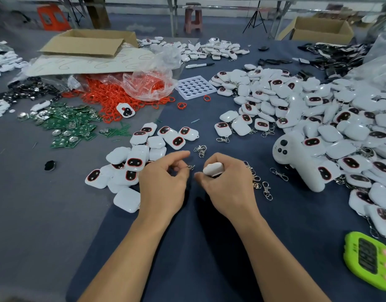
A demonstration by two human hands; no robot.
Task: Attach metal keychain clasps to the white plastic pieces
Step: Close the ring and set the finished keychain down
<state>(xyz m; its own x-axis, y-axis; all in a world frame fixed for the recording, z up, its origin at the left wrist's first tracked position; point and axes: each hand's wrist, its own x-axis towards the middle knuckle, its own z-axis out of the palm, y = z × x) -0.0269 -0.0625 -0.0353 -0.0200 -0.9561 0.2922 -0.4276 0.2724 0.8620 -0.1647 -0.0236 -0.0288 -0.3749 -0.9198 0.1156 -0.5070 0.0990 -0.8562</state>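
Note:
My left hand (163, 184) pinches a small metal clasp (191, 167) between thumb and fingers. My right hand (226, 182) grips a white plastic piece (213, 168), a short gap from the clasp. Just left of my hands lies a small heap of white pieces with dark oval windows (142, 153). Loose metal clasps lie ahead of my hands (200, 150) and to the right of my right hand (266, 189). A large pile of white pieces with clasps on them (318, 118) fills the right side.
A white handheld controller (296, 158) leans on the big pile. A green timer (370, 260) sits at the lower right. Orange rings (113, 101), green circuit boards (68, 123), a white hole tray (195, 87) and cardboard boxes (87, 42) lie farther back on the blue cloth.

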